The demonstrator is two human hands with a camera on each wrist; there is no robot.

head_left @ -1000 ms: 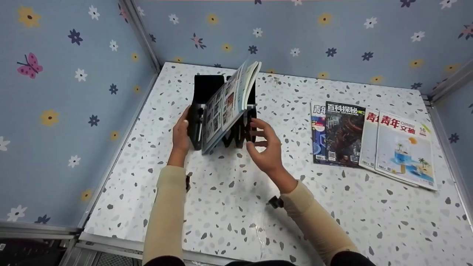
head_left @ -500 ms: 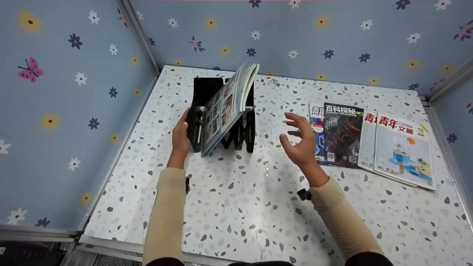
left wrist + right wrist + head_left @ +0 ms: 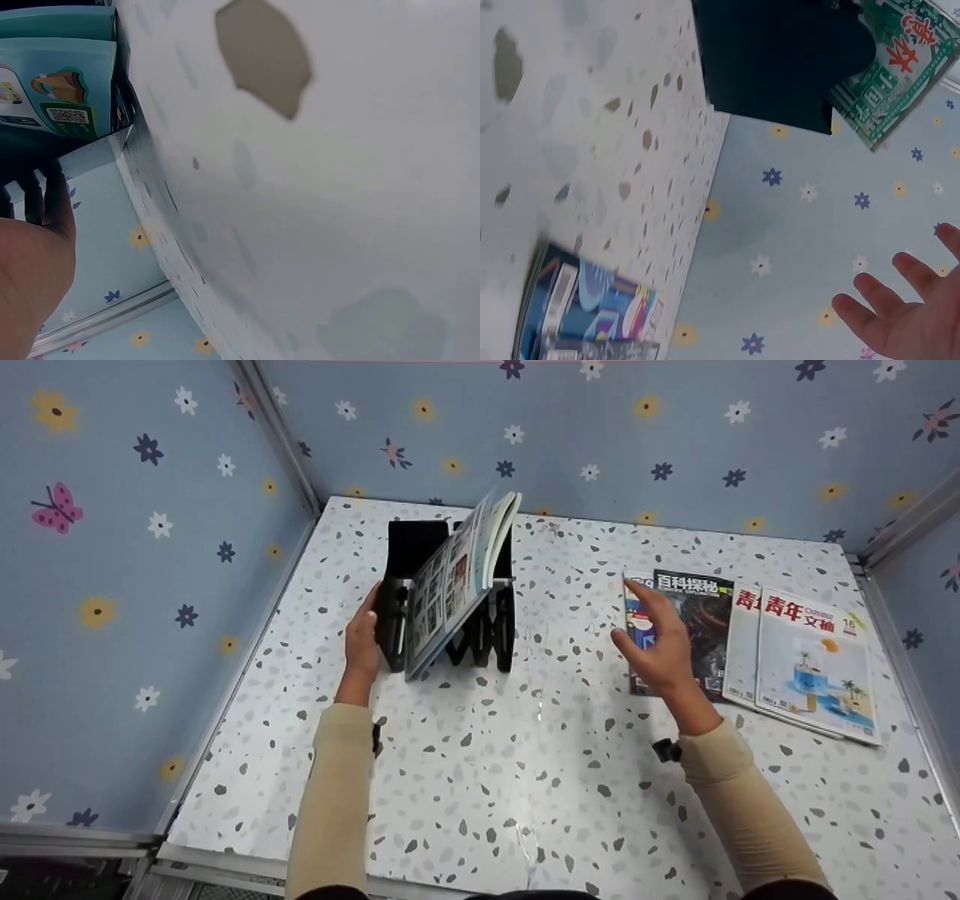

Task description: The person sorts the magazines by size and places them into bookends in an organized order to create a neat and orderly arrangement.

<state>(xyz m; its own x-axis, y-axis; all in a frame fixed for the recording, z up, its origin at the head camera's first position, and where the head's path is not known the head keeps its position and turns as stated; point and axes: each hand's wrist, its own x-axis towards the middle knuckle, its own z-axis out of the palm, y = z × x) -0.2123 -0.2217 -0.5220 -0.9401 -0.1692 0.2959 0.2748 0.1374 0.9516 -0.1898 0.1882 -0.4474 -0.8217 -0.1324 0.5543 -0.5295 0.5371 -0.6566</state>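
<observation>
My left hand [image 3: 362, 649] rests along the left side of a black magazine rack [image 3: 417, 544], its fingers nearly straight against the outer wall. Magazines [image 3: 454, 585] lean to the right in the rack, with pale page edges showing. In the right wrist view, the green cover of a magazine [image 3: 900, 64] sticks out past the rack. My right hand [image 3: 664, 652] holds nothing, thumb and fingers spread. In the head view it overlaps a blue magazine [image 3: 640, 619] and a dark-covered magazine [image 3: 709, 622], the leftmost of a fanned row on the table.
Two white-covered magazines, one in front [image 3: 817, 660] and one partly covered [image 3: 741, 652], lie at the right end of the row. The speckled white table [image 3: 465, 780] is bordered by flowered blue panels [image 3: 585, 435] at the back and sides.
My right hand has moved right, from beside the rack to over the left end of the magazine row. The left hand has stayed at the rack, and the magazines in it lean as before.
</observation>
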